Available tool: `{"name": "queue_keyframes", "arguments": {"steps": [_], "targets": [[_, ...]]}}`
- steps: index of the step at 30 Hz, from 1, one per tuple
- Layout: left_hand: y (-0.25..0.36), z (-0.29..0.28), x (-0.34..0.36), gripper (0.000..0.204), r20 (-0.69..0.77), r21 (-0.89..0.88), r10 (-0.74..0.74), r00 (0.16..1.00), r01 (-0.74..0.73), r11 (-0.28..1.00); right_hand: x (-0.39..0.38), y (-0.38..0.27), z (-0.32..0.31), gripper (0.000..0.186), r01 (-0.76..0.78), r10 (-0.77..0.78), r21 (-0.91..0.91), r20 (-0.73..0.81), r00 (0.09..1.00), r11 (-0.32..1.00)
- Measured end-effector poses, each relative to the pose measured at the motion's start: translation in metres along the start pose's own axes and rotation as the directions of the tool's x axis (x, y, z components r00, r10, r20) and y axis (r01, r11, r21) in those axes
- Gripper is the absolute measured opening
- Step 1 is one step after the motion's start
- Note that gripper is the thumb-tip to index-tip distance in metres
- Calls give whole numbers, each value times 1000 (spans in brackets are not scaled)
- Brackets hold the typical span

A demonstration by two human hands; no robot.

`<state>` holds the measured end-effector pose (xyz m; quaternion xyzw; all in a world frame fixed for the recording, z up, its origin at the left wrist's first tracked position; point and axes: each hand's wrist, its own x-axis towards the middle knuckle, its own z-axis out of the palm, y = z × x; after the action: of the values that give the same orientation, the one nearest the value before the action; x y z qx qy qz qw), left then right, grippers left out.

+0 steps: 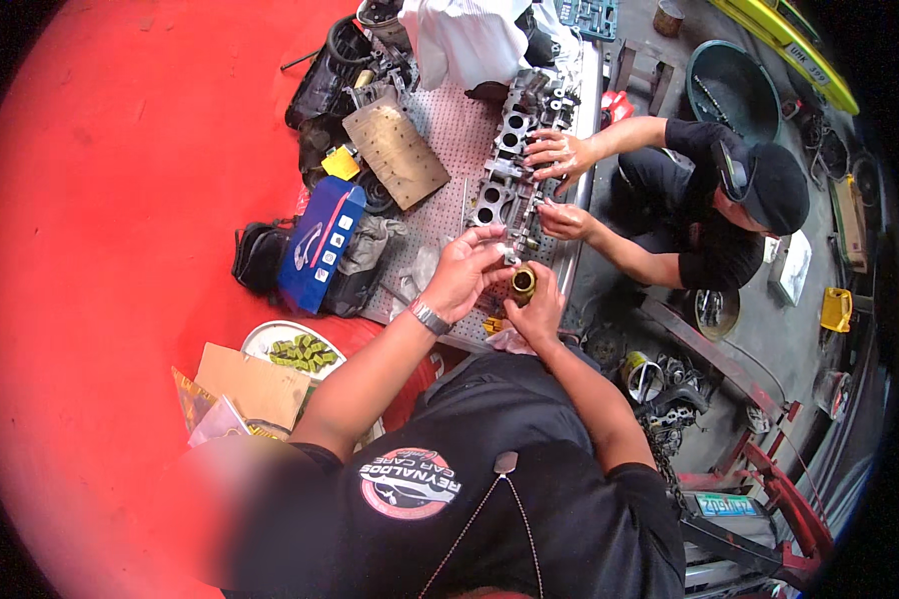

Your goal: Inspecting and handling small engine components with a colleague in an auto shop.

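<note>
In the head view, the only one there is, the wearer's right hand [537, 309] has its fingers closed around a brass-coloured container [522, 287], gripping it from the four o'clock side, its open mouth turned up toward the head. It looks nearly upright, perhaps a little tipped. The left hand [462, 270] is at ten o'clock from that mouth, fingertips just beside it, fingers half curled; a small pale piece [510, 256] shows at their tips, but whether it is pinched I can't tell.

Over the bench [449, 125], the metal engine part [493, 182] runs lengthwise from about one o'clock down to seven, its near end at one o'clock from the left hand, the nearer of the two. The left forearm comes in from seven o'clock, palm side showing; the right from five. At two o'clock, a co-worker's hands [559, 155] rest at the part's far edge.
</note>
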<state>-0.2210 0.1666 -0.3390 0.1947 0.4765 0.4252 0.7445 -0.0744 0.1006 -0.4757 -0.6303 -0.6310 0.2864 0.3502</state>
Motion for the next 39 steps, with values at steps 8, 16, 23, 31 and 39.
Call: {"name": "queue_keyframes", "arguments": {"steps": [8, 16, 23, 31, 39], "targets": [[2, 7, -7, 31, -10, 88, -3, 1000, 4, 996, 2, 6, -37, 67, -47, 47, 113, 4, 999, 992], [-15, 13, -9, 29, -2, 104, -82, 997, 82, 991, 9, -47, -145, 68, 182, -186, 73, 50, 981, 981], [-16, 62, -25, 32, 161, 61, -198, 967, 190, 980, 6, -75, -227, 72, 316, -313, -77, 49, 948, 946], [-19, 120, -40, 32, 298, 65, -287, 911, 281, 958, 3, -108, -296, 77, 343, -282, -440, 199, 939, 830], [-24, 156, -45, 31, 351, 90, -352, 868, 343, 935, -5, -122, -339, 86, 331, -236, -627, 232, 944, 705]]}}
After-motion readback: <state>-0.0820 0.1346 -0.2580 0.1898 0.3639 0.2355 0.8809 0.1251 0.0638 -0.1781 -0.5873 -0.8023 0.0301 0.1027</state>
